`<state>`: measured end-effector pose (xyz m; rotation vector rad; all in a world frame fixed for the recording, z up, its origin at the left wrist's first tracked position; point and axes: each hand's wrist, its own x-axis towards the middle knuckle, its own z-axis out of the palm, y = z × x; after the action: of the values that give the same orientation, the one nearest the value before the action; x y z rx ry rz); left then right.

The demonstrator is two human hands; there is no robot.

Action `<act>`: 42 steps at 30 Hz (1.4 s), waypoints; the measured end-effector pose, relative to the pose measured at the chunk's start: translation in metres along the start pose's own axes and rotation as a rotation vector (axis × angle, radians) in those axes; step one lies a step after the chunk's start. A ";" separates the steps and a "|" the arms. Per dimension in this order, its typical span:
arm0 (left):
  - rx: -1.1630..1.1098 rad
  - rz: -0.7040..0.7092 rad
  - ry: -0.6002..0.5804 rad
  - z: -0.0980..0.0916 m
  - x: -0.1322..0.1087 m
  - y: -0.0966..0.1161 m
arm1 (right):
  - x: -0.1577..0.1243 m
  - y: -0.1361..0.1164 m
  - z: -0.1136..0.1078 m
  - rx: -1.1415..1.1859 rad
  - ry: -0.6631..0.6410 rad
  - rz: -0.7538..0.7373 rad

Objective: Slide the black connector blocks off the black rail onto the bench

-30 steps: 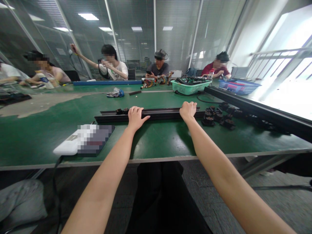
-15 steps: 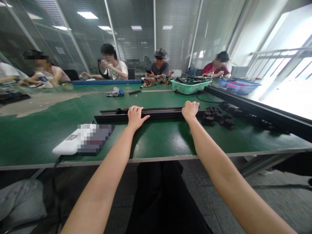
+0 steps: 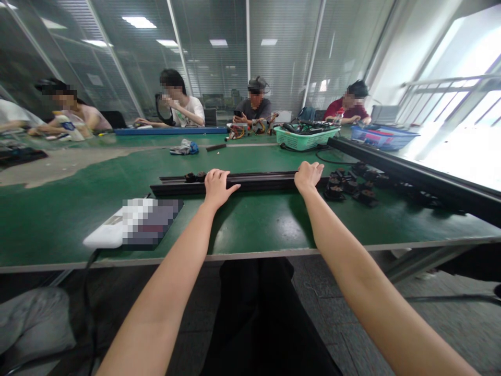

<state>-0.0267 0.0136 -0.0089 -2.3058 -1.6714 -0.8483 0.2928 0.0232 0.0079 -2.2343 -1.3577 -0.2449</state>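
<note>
"Where are the black bars (image 3: 266, 185) seen in the head view?"

"Under the left hand (image 3: 217, 187), which is draped loosely over them, thumb spread, and running to the right hand (image 3: 308, 176). Its fingers are curled; what is gripped cannot be told."

"How should they be steadied?"

"By even pressure, with the small parts (image 3: 349, 186) right of the right hand left unbumped."

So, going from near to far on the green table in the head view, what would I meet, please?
White object → long black rail → crumpled blue-grey bundle → long blue bar.
</note>
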 end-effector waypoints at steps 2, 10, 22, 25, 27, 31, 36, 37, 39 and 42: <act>0.000 0.001 -0.001 0.000 0.000 0.000 | 0.001 0.001 0.001 0.003 -0.001 0.001; 0.004 0.002 0.010 0.001 0.000 0.000 | 0.004 0.006 0.005 0.036 0.045 0.047; -0.013 0.002 0.010 0.001 0.000 -0.001 | 0.006 0.012 0.000 0.072 0.062 0.092; -0.020 0.004 0.011 0.001 -0.001 0.000 | 0.005 0.013 -0.002 0.082 0.069 0.109; -0.024 0.004 0.016 0.001 -0.001 0.000 | 0.005 0.014 -0.002 0.088 0.086 0.125; -0.016 -0.004 0.011 0.000 -0.001 0.001 | 0.008 0.018 -0.001 0.086 0.122 0.140; -0.004 -0.010 0.000 0.000 -0.001 0.001 | 0.012 0.023 0.000 0.069 0.114 0.167; -0.003 -0.009 0.001 0.000 -0.001 0.001 | 0.013 0.025 -0.001 0.065 0.108 0.177; -0.001 -0.005 0.003 0.000 -0.001 0.000 | 0.014 0.028 -0.001 0.059 0.101 0.189; -0.003 0.001 0.008 0.001 -0.001 0.000 | 0.015 0.032 -0.002 0.068 0.119 0.179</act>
<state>-0.0269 0.0134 -0.0098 -2.3018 -1.6674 -0.8594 0.3279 0.0225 0.0054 -2.2306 -1.0822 -0.2596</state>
